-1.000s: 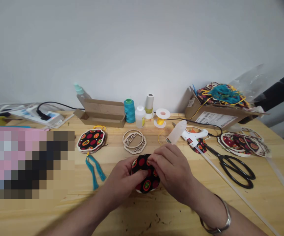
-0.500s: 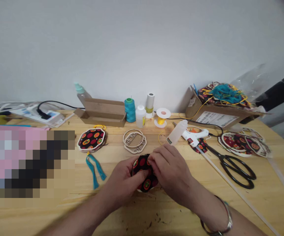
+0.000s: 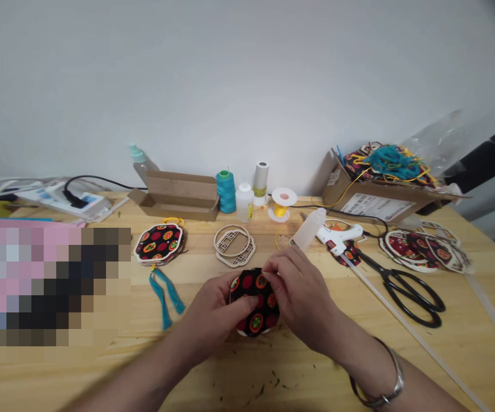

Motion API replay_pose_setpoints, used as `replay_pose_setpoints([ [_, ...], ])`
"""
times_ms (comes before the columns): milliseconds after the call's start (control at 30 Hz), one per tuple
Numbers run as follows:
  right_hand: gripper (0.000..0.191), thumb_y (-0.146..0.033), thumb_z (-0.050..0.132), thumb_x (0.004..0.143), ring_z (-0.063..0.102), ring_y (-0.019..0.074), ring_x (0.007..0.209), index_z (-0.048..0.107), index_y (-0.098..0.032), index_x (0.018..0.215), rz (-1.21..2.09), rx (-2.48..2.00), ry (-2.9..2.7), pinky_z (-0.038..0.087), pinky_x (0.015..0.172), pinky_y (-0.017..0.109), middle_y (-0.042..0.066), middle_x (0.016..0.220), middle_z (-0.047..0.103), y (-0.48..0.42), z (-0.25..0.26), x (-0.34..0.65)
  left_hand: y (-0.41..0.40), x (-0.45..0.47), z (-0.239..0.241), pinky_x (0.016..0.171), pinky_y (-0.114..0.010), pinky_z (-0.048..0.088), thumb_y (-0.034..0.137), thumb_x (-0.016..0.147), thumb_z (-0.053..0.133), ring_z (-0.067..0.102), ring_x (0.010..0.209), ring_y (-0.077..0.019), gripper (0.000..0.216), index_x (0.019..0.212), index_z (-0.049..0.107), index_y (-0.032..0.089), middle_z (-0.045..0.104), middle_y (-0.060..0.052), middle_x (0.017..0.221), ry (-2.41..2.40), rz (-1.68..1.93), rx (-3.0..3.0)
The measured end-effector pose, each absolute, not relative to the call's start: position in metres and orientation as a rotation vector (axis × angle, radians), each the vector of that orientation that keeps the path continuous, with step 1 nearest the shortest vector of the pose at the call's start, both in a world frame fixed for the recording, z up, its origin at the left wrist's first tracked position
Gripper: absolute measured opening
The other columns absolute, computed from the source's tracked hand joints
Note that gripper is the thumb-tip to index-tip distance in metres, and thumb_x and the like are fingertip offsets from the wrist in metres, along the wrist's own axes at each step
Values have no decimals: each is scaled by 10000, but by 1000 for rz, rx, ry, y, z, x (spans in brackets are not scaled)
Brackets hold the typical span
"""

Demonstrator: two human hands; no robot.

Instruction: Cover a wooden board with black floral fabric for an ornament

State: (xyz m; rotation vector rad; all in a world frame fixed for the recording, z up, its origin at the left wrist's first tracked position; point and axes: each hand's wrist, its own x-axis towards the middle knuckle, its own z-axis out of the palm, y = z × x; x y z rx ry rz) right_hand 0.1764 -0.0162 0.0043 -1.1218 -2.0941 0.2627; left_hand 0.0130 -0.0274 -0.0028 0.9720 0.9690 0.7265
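A dark fabric-covered piece (image 3: 256,324) with red and orange round motifs and a pale edge is held low over the table. My left hand (image 3: 213,309) grips its left side, thumb pressed on the front. My right hand (image 3: 302,300) is closed, thumb and fingers pinched at the piece's upper right edge. Beyond them lie thin wooden frames (image 3: 235,247) with lattice cut-outs. On the left rests a similar patterned piece (image 3: 159,242) with a yellow loop and a teal tassel (image 3: 165,297). A translucent squeeze bottle (image 3: 309,228) leans just beyond my right hand.
Black-handled scissors (image 3: 416,297), a white glue gun (image 3: 339,236) with a long glue stick and more patterned pieces (image 3: 423,250) lie right. A full cardboard box (image 3: 371,197) stands behind. Teal thread (image 3: 225,193), a yellow cord spool (image 3: 280,212) and an open carton (image 3: 182,197) line the wall.
My right hand's fingers have shifted slightly up and right along the piece's edge, showing more of its patterned front. My left hand keeps its hold.
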Motion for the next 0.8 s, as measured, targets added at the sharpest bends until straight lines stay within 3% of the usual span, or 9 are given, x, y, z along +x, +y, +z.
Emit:
replay_pose_setpoints([
  [400, 96, -129, 478, 856, 459, 180, 752, 565, -137, 817, 73, -1050, -2253, 384, 680, 339, 52, 796, 584, -17, -4, 181, -27, 13, -5, 758, -283, 449, 155, 754, 595, 554, 797, -147, 204, 950, 630, 198, 629, 4, 827, 964, 718, 1003],
  [800, 152, -125, 437, 831, 430, 238, 737, 586, -104, 843, -346, -980, -2505, 346, 630, 375, 105, 782, 554, -22, 6, 176, -27, 17, 0, 636, -224, 399, 142, 722, 556, 462, 684, -127, 36, 754, 568, 155, 523, 28, 681, 1030, 719, 1195],
])
